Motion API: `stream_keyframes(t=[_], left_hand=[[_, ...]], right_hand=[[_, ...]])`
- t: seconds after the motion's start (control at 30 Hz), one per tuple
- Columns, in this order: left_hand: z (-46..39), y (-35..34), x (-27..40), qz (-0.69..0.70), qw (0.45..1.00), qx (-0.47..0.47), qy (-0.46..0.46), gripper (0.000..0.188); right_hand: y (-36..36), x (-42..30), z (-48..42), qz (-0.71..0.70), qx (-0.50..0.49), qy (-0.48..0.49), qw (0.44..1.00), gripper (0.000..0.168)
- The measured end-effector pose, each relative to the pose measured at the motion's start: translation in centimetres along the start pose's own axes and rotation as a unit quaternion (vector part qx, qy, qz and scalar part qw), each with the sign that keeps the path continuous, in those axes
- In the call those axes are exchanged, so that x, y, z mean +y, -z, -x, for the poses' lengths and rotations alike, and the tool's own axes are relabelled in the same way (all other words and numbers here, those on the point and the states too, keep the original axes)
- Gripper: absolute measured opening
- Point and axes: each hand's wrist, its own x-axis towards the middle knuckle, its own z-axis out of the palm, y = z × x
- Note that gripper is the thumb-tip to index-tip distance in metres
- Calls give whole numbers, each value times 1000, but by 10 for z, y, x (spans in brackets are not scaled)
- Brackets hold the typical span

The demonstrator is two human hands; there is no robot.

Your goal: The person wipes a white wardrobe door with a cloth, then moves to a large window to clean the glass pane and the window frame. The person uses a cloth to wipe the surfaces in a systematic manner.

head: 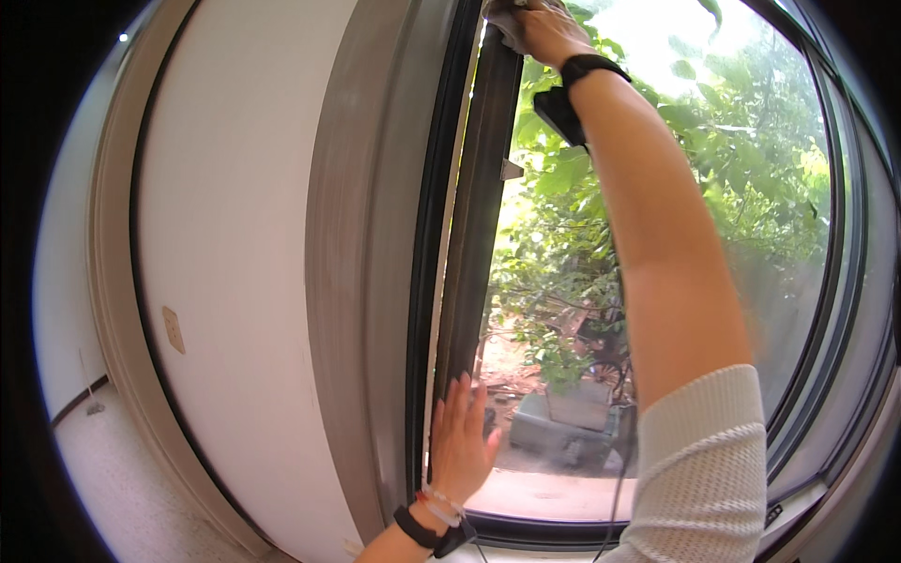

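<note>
My right hand (552, 32) is raised at the top of the window, gripping a crumpled greyish cloth (508, 27) against the upper part of the dark sash frame (486, 134). Low on the same frame, my left hand (461, 436) rests flat with its fingers pointing up, holding nothing. Its fingertips lie by the edge of the window glass (563, 281). Both wrists carry black straps with dark boxes, and the left also has a beaded bracelet. A small pale latch piece (512, 169) sticks out from the sash frame between the hands.
A wooden casing (352, 281) and a white wall (232, 246) with an outlet plate (173, 330) stand left. More dark window tracks (838, 281) curve at the right. A thin cable (619, 485) hangs before the glass. Outside are leafy branches and a grey-green bin (535, 422).
</note>
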Motion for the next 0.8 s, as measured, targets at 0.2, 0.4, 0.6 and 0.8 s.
stream_keyframes(t=[0.2, 0.4, 0.6, 0.8], left_hand=[[50, 14, -8, 13, 994, -50, 94, 72], [62, 23, 12, 1, 994, -75, 77, 72], [72, 13, 35, 5, 996, -82, 38, 67], [97, 34, 25, -22, 992, -96, 84, 70]], right_hand=[[-4, -23, 18, -19, 15, -63, 998, 22], [79, -132, 86, 49, -228, 59, 971, 11], [115, -222, 150, -19, -315, 158, 936, 11], [102, -150, 87, 75, -109, 99, 986, 16]])
